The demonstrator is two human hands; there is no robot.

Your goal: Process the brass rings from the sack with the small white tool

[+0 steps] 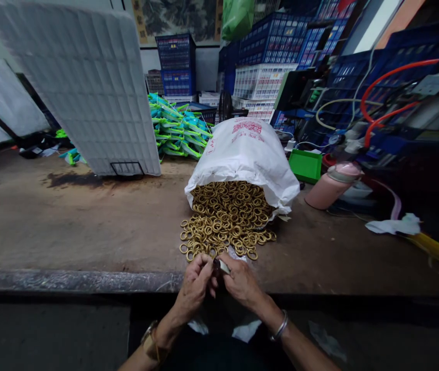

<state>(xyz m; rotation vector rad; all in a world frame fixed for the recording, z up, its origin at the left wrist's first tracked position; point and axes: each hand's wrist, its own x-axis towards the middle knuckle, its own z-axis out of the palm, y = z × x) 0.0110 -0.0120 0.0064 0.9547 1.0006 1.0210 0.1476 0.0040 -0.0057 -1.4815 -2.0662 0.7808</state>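
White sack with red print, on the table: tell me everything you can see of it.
The white sack with red print, apparently plastic, lies on its side on the brown wooden-looking tabletop, its open mouth facing the camera. The body bulges; the mouth's edge is crumpled and uneven. Red markings, too blurred to read, show on its upper side. Gold-coloured rings fill the opening, touching its inside, and spill onto the tabletop in front. Its far end is hidden.

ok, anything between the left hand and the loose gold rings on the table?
Nothing visible. The loose gold rings spill from the open mouth of the white sack towards the person, and the left hand is at their near edge.
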